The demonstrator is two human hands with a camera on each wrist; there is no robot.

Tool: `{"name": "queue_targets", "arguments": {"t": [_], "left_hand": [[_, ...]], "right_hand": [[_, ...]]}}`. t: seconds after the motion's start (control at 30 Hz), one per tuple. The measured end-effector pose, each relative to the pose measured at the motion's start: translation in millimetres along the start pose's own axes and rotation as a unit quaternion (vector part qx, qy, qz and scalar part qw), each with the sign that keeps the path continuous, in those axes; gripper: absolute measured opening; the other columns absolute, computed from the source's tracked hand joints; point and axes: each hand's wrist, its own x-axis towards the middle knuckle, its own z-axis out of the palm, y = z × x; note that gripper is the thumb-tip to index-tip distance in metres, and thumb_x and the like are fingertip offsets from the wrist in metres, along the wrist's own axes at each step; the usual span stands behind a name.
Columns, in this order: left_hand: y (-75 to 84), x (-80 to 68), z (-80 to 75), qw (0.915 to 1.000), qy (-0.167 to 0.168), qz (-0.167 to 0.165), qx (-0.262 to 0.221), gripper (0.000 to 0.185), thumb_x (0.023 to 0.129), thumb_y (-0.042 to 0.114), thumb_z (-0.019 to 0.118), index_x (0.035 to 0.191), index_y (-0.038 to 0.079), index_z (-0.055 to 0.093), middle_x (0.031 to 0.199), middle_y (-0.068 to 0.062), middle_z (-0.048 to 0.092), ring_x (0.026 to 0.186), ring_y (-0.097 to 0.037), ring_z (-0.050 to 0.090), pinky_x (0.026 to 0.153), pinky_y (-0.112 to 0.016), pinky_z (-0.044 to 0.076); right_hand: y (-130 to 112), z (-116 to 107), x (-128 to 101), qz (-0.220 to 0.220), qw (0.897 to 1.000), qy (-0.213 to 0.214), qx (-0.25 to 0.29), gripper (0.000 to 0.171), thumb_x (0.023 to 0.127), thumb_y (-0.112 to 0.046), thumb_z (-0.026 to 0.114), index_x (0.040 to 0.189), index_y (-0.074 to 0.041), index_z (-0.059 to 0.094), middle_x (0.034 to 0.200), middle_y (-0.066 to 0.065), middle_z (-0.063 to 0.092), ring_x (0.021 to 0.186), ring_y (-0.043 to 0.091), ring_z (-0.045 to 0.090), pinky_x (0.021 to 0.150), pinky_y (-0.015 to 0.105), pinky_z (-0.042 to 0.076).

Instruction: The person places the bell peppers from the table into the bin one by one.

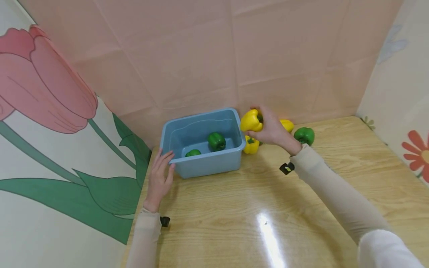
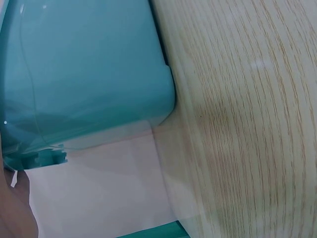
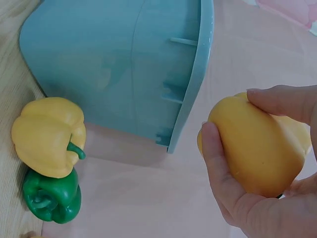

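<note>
While the right hand (image 1: 273,130) grips a yellow pepper (image 1: 251,120) in curled fingers, lifted off the table (image 1: 301,208) just beside the right wall of the blue bin (image 1: 204,163), the left hand (image 1: 160,175) lies with straight fingers against the bin's front left corner, holding nothing. In the right wrist view the fingers (image 3: 218,168) and thumb wrap that pepper (image 3: 257,148), with the bin's rim (image 3: 198,74) close by on its left.

Two green peppers lie inside the bin: a larger one (image 1: 216,141) near the middle and a smaller one (image 1: 193,153) by the front wall. On the table to the right of the bin sit a second yellow pepper (image 1: 251,145), touching or nearly touching the bin's side, a third yellow one (image 1: 287,125) partly hidden behind the right hand, and another green pepper (image 1: 304,136) further right, near the back wall. The right wrist view shows a yellow pepper (image 3: 49,136) resting against a green one (image 3: 52,198) beside the bin.

The left wrist view shows only the bin's outer wall (image 2: 89,74) and the wood grain of the table (image 2: 247,124).

No brand, label or writing can be read anywhere; the side walls carry painted flowers only, a pink tulip (image 1: 43,85) on the left.
</note>
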Motion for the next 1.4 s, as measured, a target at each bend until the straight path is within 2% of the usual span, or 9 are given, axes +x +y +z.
{"name": "queue_targets", "arguments": {"t": [0.3, 0.73, 0.93, 1.13, 1.4], "left_hand": [[2.2, 1.0, 0.5, 0.9999, 0.0, 0.001, -0.01, 0.035, 0.106, 0.01, 0.064, 0.14, 0.004, 0.068, 0.148, -0.015, 0.065, 0.152, -0.05, 0.041, 0.131, -0.055, 0.032], [2.5, 1.0, -0.1, 1.0, -0.001, 0.001, -0.009, 0.035, 0.106, 0.011, 0.064, 0.141, 0.005, 0.068, 0.148, -0.015, 0.065, 0.153, -0.05, 0.041, 0.131, -0.055, 0.033], [2.5, 0.9, 0.3, 1.0, 0.0, 0.003, -0.009, 0.034, 0.106, 0.011, 0.064, 0.139, 0.002, 0.068, 0.147, -0.016, 0.065, 0.152, -0.05, 0.042, 0.131, -0.055, 0.033], [2.3, 0.8, 0.3, 1.0, -0.003, 0.001, -0.009, 0.036, 0.107, 0.011, 0.064, 0.142, 0.007, 0.068, 0.148, -0.015, 0.065, 0.153, -0.049, 0.041, 0.131, -0.055, 0.032], [3.4, 2.0, 1.5, 0.9999, 0.0, 0.003, -0.011, 0.036, 0.105, 0.009, 0.065, 0.141, 0.007, 0.068, 0.148, -0.015, 0.065, 0.151, -0.051, 0.042, 0.131, -0.056, 0.033]], "right_hand": [[-9.1, 2.1, 1.0, -0.004, 1.0, -0.001, 0.027, 0.087, 0.085, -0.008, 0.088, 0.155, 0.003, 0.039, 0.142, 0.026, 0.054, 0.119, 0.042, 0.057, 0.105, 0.061, 0.053], [-13.6, 9.7, 4.5, 0.008, 0.999, 0.001, 0.037, 0.088, 0.084, -0.014, 0.091, 0.155, -0.001, 0.04, 0.142, 0.024, 0.055, 0.12, 0.04, 0.058, 0.104, 0.058, 0.054], [-16.3, 13.9, 6.2, 0.003, 0.999, 0.003, 0.044, 0.088, 0.085, -0.016, 0.091, 0.155, -0.002, 0.041, 0.142, 0.022, 0.055, 0.121, 0.038, 0.058, 0.106, 0.057, 0.054], [-19.1, 17.1, 8.8, -0.001, 0.999, 0.0, 0.047, 0.086, 0.084, -0.017, 0.092, 0.153, -0.003, 0.043, 0.14, 0.02, 0.057, 0.118, 0.037, 0.058, 0.103, 0.056, 0.055], [-21.1, 21.4, 11.6, -0.011, 0.999, 0.004, 0.05, 0.083, 0.082, -0.014, 0.092, 0.15, -0.002, 0.047, 0.14, 0.021, 0.059, 0.119, 0.037, 0.059, 0.104, 0.055, 0.054]]}}
